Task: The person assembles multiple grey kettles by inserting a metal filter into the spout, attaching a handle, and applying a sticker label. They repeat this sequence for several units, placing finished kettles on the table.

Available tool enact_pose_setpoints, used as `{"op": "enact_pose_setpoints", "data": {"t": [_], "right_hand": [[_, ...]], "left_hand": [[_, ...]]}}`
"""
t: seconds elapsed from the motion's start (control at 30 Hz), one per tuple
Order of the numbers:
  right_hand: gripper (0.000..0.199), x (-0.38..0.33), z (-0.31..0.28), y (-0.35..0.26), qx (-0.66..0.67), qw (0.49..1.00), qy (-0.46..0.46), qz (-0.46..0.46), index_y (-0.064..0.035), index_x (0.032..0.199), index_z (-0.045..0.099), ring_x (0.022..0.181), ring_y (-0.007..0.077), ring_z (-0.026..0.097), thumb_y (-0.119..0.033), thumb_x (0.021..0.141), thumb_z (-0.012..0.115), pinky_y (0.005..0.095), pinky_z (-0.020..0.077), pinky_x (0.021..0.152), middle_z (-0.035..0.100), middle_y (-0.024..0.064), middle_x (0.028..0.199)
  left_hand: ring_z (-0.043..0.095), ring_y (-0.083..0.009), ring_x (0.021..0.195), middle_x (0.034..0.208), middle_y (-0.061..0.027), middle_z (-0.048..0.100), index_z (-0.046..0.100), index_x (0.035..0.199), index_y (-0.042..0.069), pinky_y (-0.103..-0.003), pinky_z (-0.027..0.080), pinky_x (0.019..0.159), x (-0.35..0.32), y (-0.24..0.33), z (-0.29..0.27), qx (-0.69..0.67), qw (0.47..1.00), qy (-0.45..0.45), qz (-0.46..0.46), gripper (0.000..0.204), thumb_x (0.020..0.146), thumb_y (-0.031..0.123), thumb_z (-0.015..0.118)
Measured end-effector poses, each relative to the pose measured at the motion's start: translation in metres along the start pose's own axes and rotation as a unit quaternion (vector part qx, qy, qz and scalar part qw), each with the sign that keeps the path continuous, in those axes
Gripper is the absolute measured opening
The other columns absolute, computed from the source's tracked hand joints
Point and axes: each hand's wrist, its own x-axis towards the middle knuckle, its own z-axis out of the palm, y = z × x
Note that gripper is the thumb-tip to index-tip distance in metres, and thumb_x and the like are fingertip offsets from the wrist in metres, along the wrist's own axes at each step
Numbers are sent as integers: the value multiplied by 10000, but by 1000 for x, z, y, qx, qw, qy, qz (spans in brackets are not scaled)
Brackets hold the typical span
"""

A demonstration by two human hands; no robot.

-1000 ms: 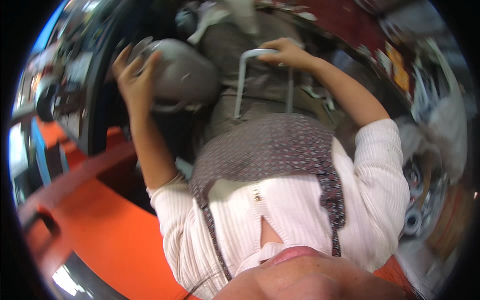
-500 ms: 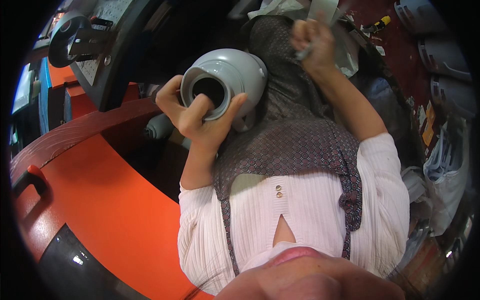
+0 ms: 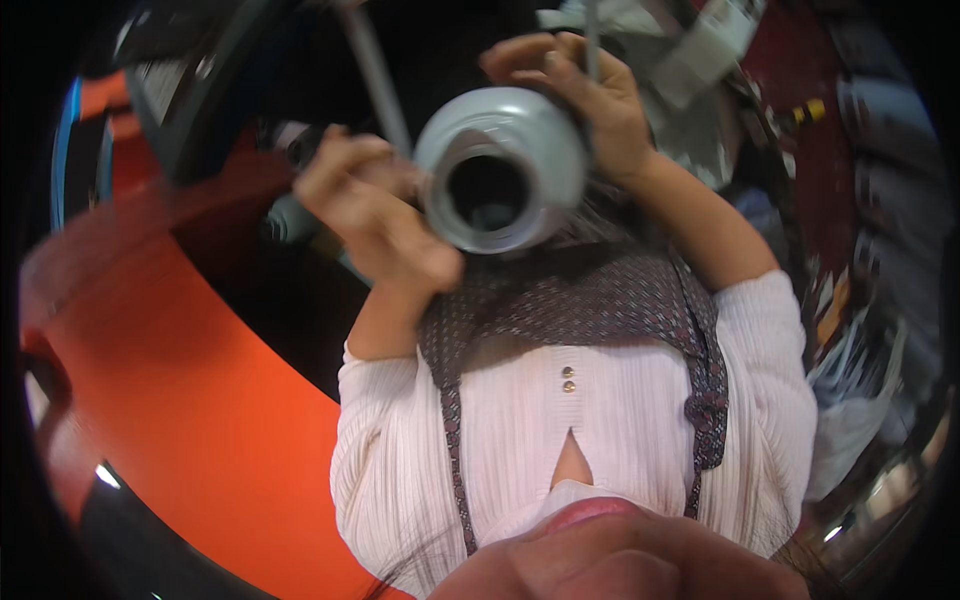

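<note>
The grey metal canister is being held up in front of the chest, between both hands, with its dark round mouth turned toward the camera. Risk noted: it is sitting high with nothing visible beneath it, and the left hand is gripping only from the left side, so a slackening there could let it tip or drop; anything inside could spill from the open mouth. The left hand is curling its fingers partly closed against the canister's left wall, blurred in outline. The right hand is closing over the far right shoulder of the canister and appears to be pinching a thin grey rod running upward; how firmly, I cannot tell. An orange curved surface is lying to the near left.
</note>
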Motion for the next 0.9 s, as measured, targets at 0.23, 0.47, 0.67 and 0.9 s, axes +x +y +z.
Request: {"op": "enact_pose_setpoints", "data": {"t": [0.23,0.47,0.67,0.9], "right_hand": [[552,23,-21,-8,-463,871,79,-144,13,1361,537,1200,260,590,-419,1018,522,419,411,1067,558,179,1382],[731,-16,14,-46,-311,925,-148,-158,107,1208,588,1213,336,590,-579,1013,428,467,411,1070,655,251,1212],[642,-18,11,-31,-281,926,-103,-230,77,1276,485,1212,339,588,-517,1042,419,442,433,1049,607,294,1272],[512,-81,-30,-20,-332,922,-169,-110,-76,1172,645,855,246,597,-419,820,789,349,466,818,628,95,927]], "left_hand": [[407,-37,515,665,24,460,465,1335,-65,-205,341,489,-2,-67,25,-602,630,-33,-489,530,944,207,695],[376,2,548,652,87,448,558,1305,34,-205,255,462,29,-52,62,-559,698,-34,-446,360,1048,286,561],[431,-27,576,743,44,523,491,1398,58,-194,333,513,-2,-48,49,-452,776,14,-440,416,1008,161,595],[462,-56,538,657,46,458,560,1302,129,-199,424,506,63,-20,32,-642,704,122,-278,275,1042,202,503]]}}
